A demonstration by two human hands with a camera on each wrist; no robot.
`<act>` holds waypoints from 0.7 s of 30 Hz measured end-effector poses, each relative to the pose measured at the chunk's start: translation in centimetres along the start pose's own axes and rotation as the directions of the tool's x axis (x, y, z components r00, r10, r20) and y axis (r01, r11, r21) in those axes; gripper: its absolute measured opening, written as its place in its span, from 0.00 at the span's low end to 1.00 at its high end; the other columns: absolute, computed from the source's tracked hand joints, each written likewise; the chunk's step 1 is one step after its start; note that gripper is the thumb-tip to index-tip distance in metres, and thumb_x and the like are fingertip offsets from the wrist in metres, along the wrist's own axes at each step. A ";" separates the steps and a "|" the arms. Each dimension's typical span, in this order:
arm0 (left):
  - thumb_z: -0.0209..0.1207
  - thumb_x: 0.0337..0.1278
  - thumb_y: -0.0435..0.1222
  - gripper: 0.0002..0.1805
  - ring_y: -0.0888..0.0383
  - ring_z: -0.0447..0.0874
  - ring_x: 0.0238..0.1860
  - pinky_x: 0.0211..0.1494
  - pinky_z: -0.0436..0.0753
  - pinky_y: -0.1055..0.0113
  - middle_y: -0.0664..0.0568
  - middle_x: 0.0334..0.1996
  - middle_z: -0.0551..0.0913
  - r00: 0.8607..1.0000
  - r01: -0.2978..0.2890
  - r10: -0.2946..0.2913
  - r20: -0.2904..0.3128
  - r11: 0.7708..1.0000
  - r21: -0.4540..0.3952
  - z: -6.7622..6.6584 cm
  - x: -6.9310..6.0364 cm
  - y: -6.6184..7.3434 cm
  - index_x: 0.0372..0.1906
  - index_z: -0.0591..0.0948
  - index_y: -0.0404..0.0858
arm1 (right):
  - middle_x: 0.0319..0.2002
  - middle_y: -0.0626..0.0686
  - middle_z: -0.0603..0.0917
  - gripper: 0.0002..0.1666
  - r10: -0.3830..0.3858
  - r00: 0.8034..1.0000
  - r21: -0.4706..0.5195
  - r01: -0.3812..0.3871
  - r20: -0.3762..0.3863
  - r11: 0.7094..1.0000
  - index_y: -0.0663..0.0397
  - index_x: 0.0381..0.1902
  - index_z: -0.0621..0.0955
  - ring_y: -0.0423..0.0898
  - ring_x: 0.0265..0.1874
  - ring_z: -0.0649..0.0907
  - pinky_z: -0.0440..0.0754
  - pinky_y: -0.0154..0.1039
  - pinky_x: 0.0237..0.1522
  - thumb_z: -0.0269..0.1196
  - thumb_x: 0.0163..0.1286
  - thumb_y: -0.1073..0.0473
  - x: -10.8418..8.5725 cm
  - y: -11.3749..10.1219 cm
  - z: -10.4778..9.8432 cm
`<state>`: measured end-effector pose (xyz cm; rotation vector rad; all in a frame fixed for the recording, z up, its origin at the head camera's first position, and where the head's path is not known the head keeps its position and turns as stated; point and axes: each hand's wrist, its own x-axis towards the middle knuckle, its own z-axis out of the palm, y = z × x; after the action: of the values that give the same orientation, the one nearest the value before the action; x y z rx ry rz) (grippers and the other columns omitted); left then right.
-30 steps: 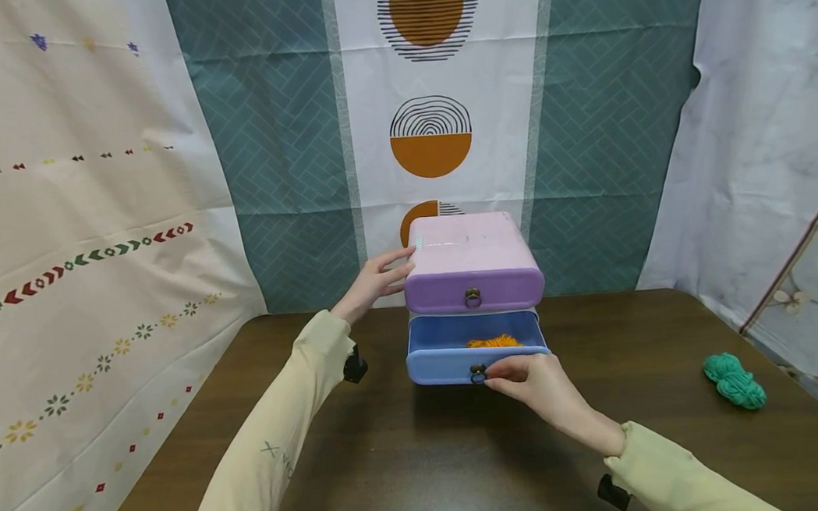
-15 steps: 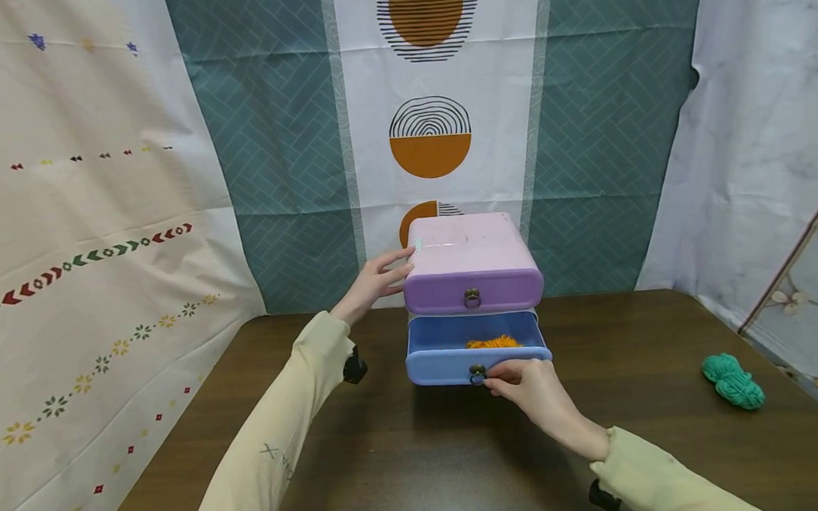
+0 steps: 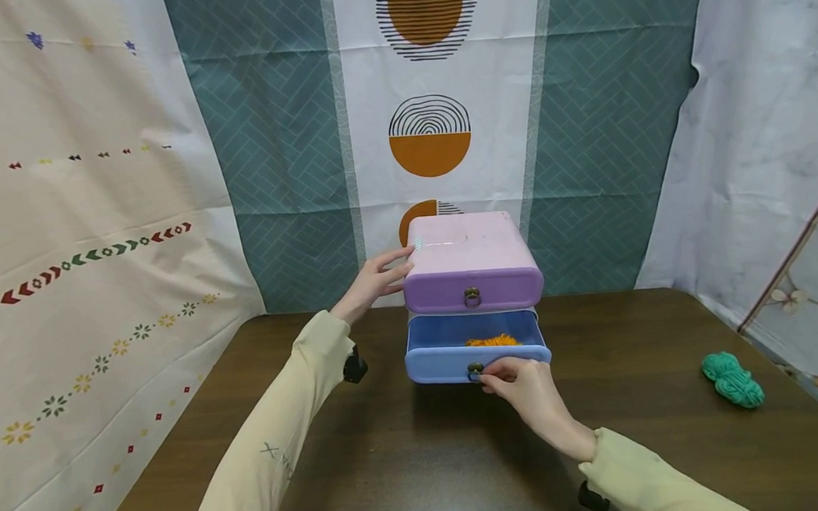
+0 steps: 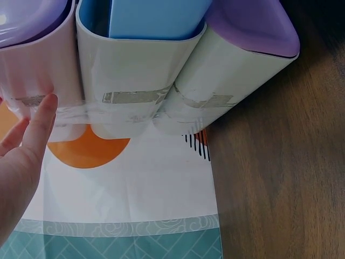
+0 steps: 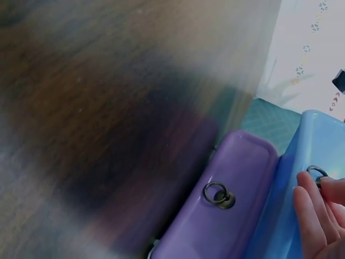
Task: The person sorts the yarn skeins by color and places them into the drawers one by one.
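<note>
Fingers of the left hand (image 3: 375, 282) touch the left side of the pink top unit (image 3: 468, 244), whose purple drawer (image 3: 436, 294) is closed. Below it a blue drawer (image 3: 433, 366) stands pulled out, with orange yarn (image 3: 495, 342) inside. Thumb and fingertips of the right hand (image 3: 533, 396) pinch the ring handle (image 3: 474, 376) on the blue front. The right wrist view shows that ring (image 5: 316, 171) by the fingers, beside another purple drawer (image 5: 240, 167) with its own ring. In the left wrist view the left hand (image 4: 24, 162) has its fingers extended against the pink casing (image 4: 46, 75).
A teal yarn skein (image 3: 733, 380) lies at the right on the brown wooden table (image 3: 394, 475). Patterned cloths hang behind the drawers and at both sides. The lower white casing (image 4: 232, 70) with a purple drawer appears in the left wrist view.
The right hand and forearm have shifted slightly left, still at the blue drawer's ring. The left hand stays on the top unit, and the blue drawer remains pulled out with little visible movement.
</note>
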<state>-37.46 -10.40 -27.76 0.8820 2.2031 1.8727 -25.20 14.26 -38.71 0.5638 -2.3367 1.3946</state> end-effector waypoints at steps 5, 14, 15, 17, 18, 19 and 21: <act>0.50 0.64 0.33 0.26 0.47 0.66 0.57 0.55 0.69 0.55 0.41 0.63 0.59 1.000 0.008 -0.008 -0.006 1.000 -0.006 0.0 0.0 0.0 0.66 0.61 0.32 | 0.26 0.51 0.83 0.03 0.038 0.999 0.075 -0.039 0.002 0.996 0.63 0.28 0.83 0.43 0.23 0.83 0.80 0.33 0.28 0.66 0.54 0.70 0.2 -0.5 0.0; 0.50 0.64 0.33 0.26 0.47 0.66 0.57 0.55 0.69 0.54 0.41 0.63 0.59 1.000 0.014 -0.014 -0.016 1.000 -0.014 -0.2 0.0 0.1 0.66 0.61 0.33 | 0.24 0.55 0.83 0.02 0.114 0.993 0.091 -0.112 -0.013 0.990 0.66 0.27 0.83 0.48 0.23 0.83 0.80 0.34 0.30 0.66 0.54 0.70 1.5 -1.5 -0.4; 0.50 0.64 0.33 0.26 0.46 0.66 0.57 0.55 0.69 0.54 0.41 0.63 0.59 1.000 0.016 -0.016 -0.015 1.000 -0.015 -0.2 0.0 0.1 0.66 0.61 0.33 | 0.24 0.54 0.83 0.02 0.116 0.993 0.094 -0.114 -0.014 0.989 0.65 0.27 0.83 0.47 0.23 0.83 0.80 0.34 0.30 0.66 0.55 0.69 1.8 -0.9 -0.3; 0.50 0.64 0.33 0.26 0.47 0.66 0.57 0.55 0.69 0.55 0.41 0.63 0.59 1.000 0.020 -0.020 -0.015 1.000 -0.015 -0.1 0.0 0.1 0.65 0.62 0.33 | 0.25 0.53 0.83 0.02 0.112 0.994 0.117 -0.109 -0.016 0.987 0.64 0.27 0.84 0.46 0.24 0.83 0.80 0.34 0.31 0.66 0.55 0.68 2.3 0.2 -0.1; 0.50 0.64 0.34 0.26 0.47 0.66 0.57 0.55 0.69 0.55 0.41 0.63 0.59 1.000 0.021 -0.021 -0.014 1.000 -0.016 -0.1 0.1 0.1 0.65 0.62 0.33 | 0.25 0.53 0.83 0.02 0.107 0.994 0.124 -0.103 -0.020 0.987 0.64 0.27 0.84 0.46 0.23 0.83 0.80 0.34 0.30 0.66 0.55 0.68 2.5 0.5 0.0; 0.50 0.64 0.34 0.26 0.47 0.66 0.57 0.55 0.69 0.55 0.41 0.63 0.59 1.000 0.023 -0.023 -0.013 1.000 -0.017 -0.1 0.1 0.1 0.65 0.62 0.33 | 0.25 0.54 0.83 0.02 0.101 0.995 0.134 -0.097 -0.025 0.986 0.65 0.27 0.84 0.46 0.23 0.83 0.81 0.35 0.30 0.66 0.56 0.68 2.7 0.8 0.1; 0.50 0.64 0.34 0.26 0.47 0.66 0.57 0.55 0.69 0.55 0.42 0.63 0.59 1.000 0.025 -0.026 -0.012 0.999 -0.020 0.0 0.1 0.1 0.65 0.62 0.33 | 0.25 0.55 0.83 0.03 0.090 0.995 0.150 -0.083 -0.037 0.985 0.66 0.27 0.83 0.47 0.23 0.83 0.81 0.35 0.29 0.66 0.56 0.69 3.1 1.2 0.2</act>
<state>-37.53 -10.38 -27.64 0.8376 2.1881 1.8900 -28.44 14.12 -38.13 0.4724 -2.2605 1.6144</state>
